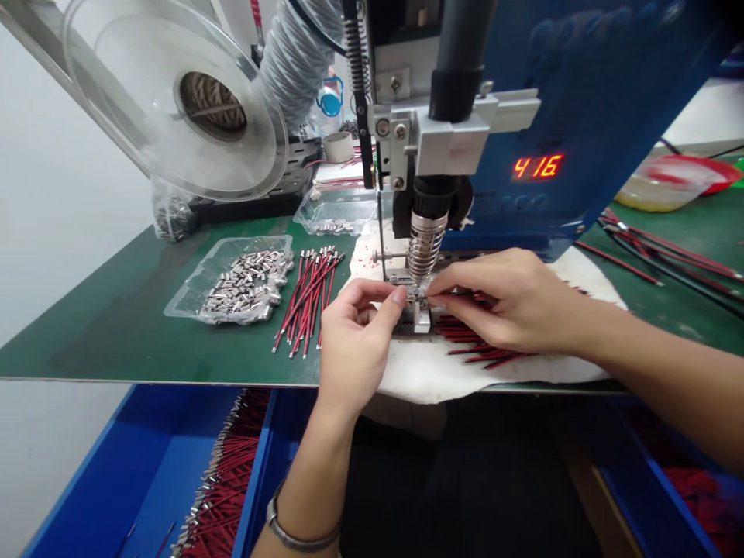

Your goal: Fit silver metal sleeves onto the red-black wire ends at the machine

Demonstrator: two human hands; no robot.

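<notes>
Under the coiled metal tip (426, 244) of a blue soldering machine (523, 93), both hands meet at a small metal fixture (421, 318). My left hand (363, 325) is on its left side, thumb and forefinger pinched; whatever they hold is too small to make out. From the right, my right hand (494, 298) pinches at the fixture too, and its fingertips hide what is between them. Red and black wires (465, 329) lie on a white cloth (418, 376) beneath my right hand. A bundle of red and black wires with metal ends (311, 294) lies left of my left hand.
A clear tray of small metal connectors (247, 283) stands on the green table (116, 310), with another clear tray (337, 209) behind. A clear reel (139, 101) hangs upper left. Blue bins (145, 457) with wires sit below the edge. Cables (680, 252) lie at right.
</notes>
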